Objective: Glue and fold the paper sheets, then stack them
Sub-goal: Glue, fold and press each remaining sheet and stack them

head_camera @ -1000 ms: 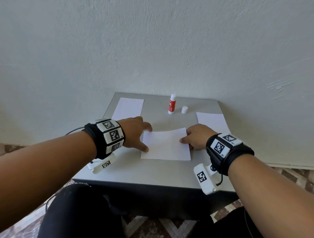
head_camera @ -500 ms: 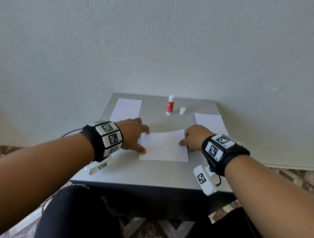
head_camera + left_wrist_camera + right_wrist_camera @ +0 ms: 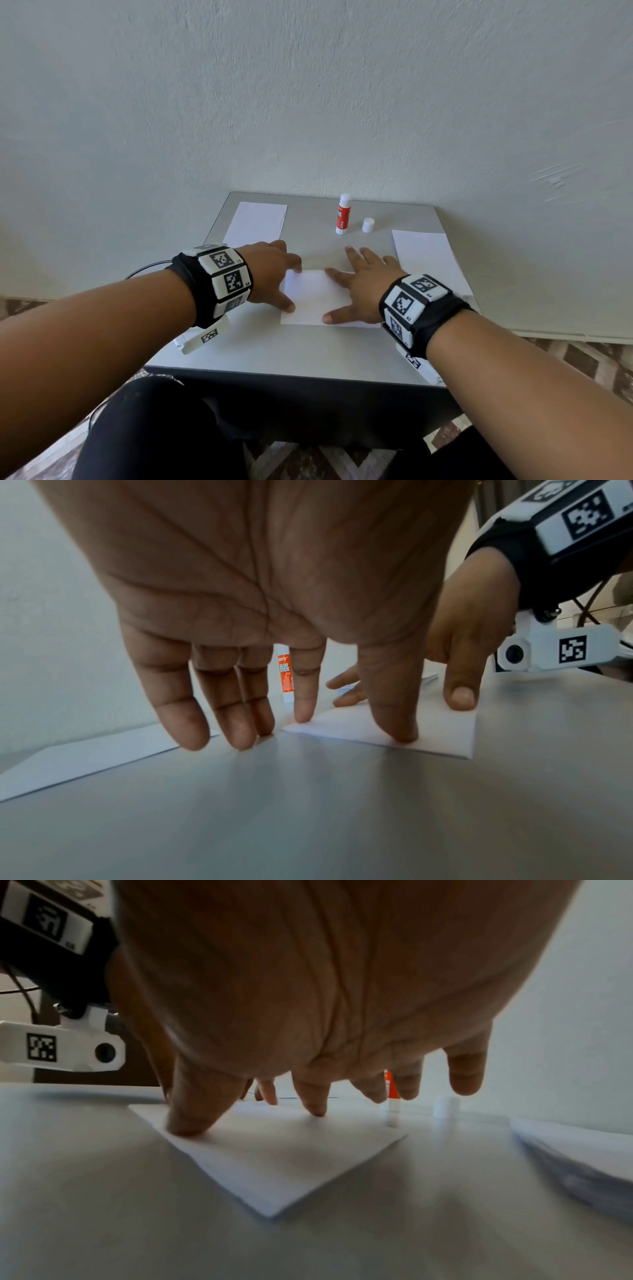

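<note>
A folded white sheet (image 3: 310, 298) lies flat in the middle of the grey table (image 3: 274, 349). My left hand (image 3: 274, 274) rests at its left edge with straight fingers, thumb and forefinger touching the paper (image 3: 441, 731). My right hand (image 3: 356, 287) lies spread and flat on the sheet's right part, thumb pressing near the front edge (image 3: 274, 1164). A white and red glue stick (image 3: 343, 214) stands uncapped at the back, its white cap (image 3: 368, 225) just to the right.
One white sheet (image 3: 256, 222) lies at the back left corner. A thin stack of white sheets (image 3: 428, 260) lies at the right edge. A plain wall rises directly behind the table. My dark-clad legs are under the front edge.
My right hand has uncurled from pinching the sheet's right edge and now lies flat and spread on the paper, further left. The left hand stays at the left edge.
</note>
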